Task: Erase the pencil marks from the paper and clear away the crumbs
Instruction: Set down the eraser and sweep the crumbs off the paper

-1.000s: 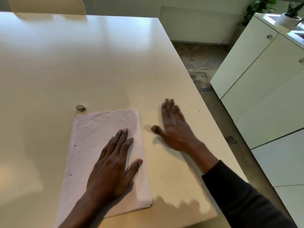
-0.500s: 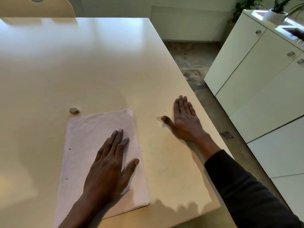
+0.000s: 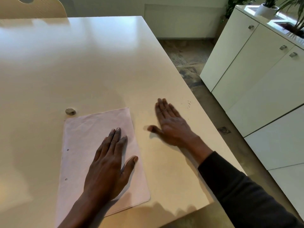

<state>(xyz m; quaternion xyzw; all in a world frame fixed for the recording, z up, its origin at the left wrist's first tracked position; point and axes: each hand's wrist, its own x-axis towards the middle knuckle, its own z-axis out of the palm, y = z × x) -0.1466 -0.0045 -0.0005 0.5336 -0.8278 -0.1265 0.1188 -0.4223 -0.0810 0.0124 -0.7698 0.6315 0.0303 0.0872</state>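
Paper (image 3: 85, 145) under flat left hand (image 3: 108, 168); right hand (image 3: 171, 125) fingers (image 3: 162, 106) straight on table (image 3: 82, 63).

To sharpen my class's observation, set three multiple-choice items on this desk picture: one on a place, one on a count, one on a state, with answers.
1. Where does the eraser lie?
A. on the table, just past the far left corner of the paper
B. under the paper
C. on the floor

2. How many punched holes show along the paper's left edge?
A. none
B. two
C. five

3. How is the left hand?
A. clenched in a fist
B. pinching the eraser
C. flat on the paper, fingers straight

Answers:
1 A: the eraser sits on bare table beside that corner.
2 B: one hole farther away, one nearer.
3 C: the palm is down on the sheet.
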